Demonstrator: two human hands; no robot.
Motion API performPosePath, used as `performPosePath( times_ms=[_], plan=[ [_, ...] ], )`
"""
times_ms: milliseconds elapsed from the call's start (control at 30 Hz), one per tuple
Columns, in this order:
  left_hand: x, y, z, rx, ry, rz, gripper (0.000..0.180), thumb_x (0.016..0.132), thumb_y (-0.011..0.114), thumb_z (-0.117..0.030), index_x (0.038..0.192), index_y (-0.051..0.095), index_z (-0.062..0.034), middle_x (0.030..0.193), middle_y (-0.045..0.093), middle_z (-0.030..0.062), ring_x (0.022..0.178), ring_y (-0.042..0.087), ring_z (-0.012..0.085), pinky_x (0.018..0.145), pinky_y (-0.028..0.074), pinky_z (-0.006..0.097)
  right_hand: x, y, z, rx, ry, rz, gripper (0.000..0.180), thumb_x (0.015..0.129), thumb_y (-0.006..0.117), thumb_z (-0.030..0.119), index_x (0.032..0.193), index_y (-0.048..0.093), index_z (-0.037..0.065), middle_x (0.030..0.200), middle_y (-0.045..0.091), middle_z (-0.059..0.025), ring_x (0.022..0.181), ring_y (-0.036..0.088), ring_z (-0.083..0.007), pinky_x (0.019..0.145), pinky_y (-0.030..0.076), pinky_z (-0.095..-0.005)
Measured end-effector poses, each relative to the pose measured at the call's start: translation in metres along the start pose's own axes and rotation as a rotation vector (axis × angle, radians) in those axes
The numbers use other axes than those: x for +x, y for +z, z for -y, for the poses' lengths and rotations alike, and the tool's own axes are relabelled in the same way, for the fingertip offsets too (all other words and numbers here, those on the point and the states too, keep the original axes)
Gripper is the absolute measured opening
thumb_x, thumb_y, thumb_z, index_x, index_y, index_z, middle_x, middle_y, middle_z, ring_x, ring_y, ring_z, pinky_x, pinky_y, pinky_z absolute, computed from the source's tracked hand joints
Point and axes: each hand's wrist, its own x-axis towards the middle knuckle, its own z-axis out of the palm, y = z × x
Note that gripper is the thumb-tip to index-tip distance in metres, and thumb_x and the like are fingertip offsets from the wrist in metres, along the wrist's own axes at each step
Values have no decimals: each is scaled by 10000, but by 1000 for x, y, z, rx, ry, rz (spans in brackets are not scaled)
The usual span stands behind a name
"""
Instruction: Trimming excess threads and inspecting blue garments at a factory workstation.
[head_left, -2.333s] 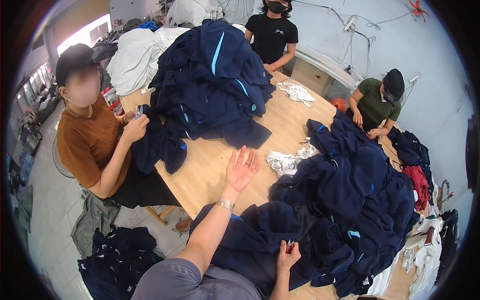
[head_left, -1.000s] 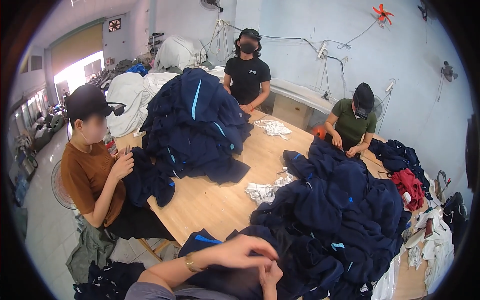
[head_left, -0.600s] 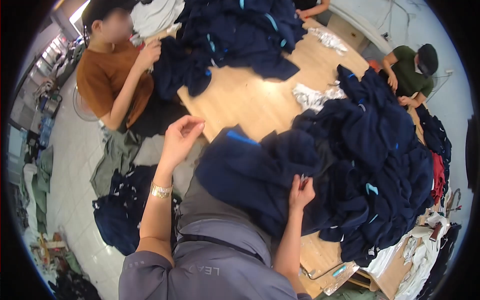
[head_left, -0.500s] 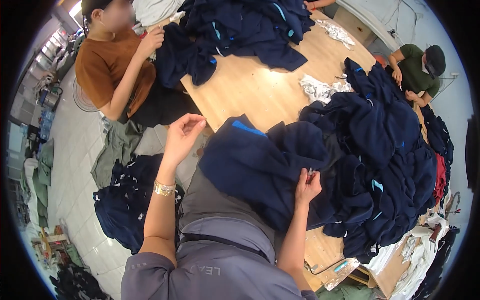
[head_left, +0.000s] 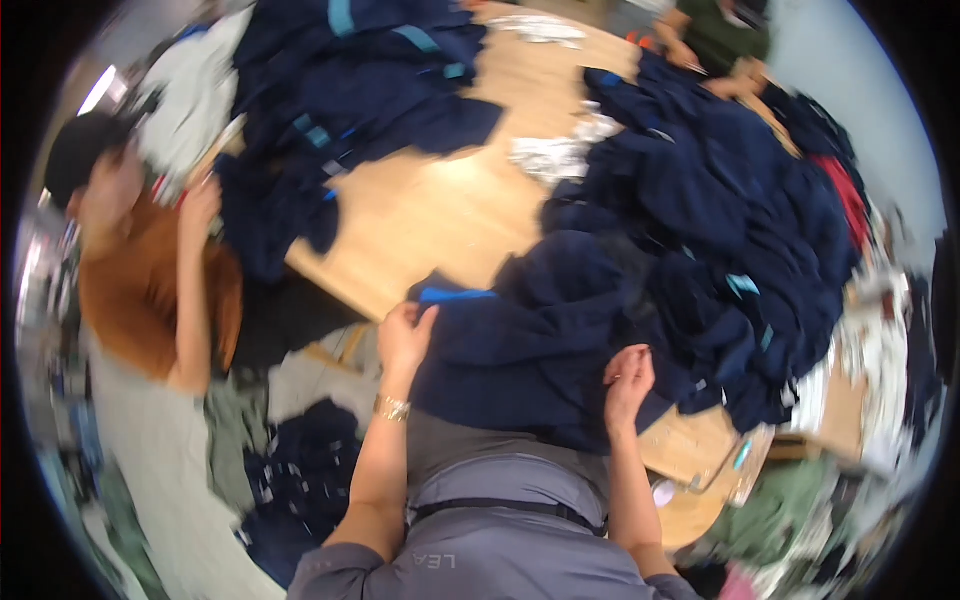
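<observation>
A navy blue garment (head_left: 510, 360) with a bright blue strip lies across my lap and the near table edge. At its left edge, just below the strip, my left hand (head_left: 404, 345) is closed with thumb and fingers on the cloth. My right hand (head_left: 628, 385) hovers over the right part of the garment, fingers curled into a pinch. A small thing seems to be at its fingertips, too blurred to name.
A large heap of navy garments (head_left: 700, 200) covers the table's right side, with another pile (head_left: 390, 90) at the far left. White cloth scraps (head_left: 550, 158) lie on the wooden table (head_left: 400, 220). One person (head_left: 150, 290) works at left, another (head_left: 720, 40) at far right.
My left hand has come down from the air onto the garment's left edge. My right hand has lifted off the cloth slightly. The whole view has swung and blurred.
</observation>
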Motion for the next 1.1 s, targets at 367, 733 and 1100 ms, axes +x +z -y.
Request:
performPosePath(
  times_ms=[367, 733, 1100],
  plan=[
    [-50, -17, -87, -977, 76, 521, 156, 847, 638, -136, 912, 569, -13, 739, 562, -14, 618, 464, 23, 482, 381, 191, -43, 65, 36, 167, 41, 262, 383, 726, 761, 128, 862, 411, 53, 764, 465, -3, 631, 439, -66, 544, 383, -204],
    [-76, -49, -116, -332, 448, 247, 338, 677, 746, -70, 982, 603, -39, 953, 597, 118, 897, 587, 269, 765, 469, 330, -34, 47, 41, 96, 167, 227, 198, 849, 605, 104, 840, 415, 50, 678, 398, 24, 619, 366, -64, 560, 340, -214],
    [-51, -41, -136, -1268, 91, 1130, 101, 862, 586, -83, 906, 502, -48, 869, 571, 11, 855, 537, 94, 765, 419, 230, 7, 13, 84, 413, 210, 416, 245, 882, 549, 32, 793, 334, 107, 725, 372, 51, 651, 335, -10, 576, 287, -159]
  ],
)
